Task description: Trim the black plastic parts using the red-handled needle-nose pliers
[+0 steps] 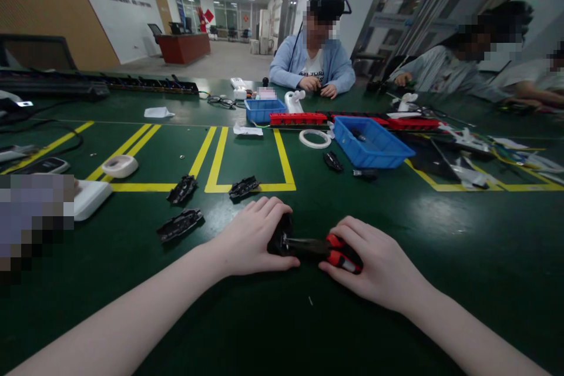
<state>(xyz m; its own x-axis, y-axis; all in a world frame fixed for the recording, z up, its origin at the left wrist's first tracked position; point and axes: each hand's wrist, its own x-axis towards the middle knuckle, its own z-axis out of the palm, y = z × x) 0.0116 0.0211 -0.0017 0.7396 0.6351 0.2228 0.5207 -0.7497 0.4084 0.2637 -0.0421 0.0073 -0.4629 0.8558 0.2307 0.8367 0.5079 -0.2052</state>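
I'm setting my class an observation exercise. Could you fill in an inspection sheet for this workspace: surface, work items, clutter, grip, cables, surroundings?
Surface: green table, marked with yellow tape.
Work items: black part and red-handled pliers, tips at the part; whether they bite it is unclear.
Clutter: three loose black pieces on the left, a white tape roll beside a large blue tray.
Grip: left hand holds the black part; right hand holds the pliers by the handles.
Cables: dark cable at far left; nothing seen around the hands.
Surroundings: person in a blue shirt seated opposite, others at right, red desk behind.
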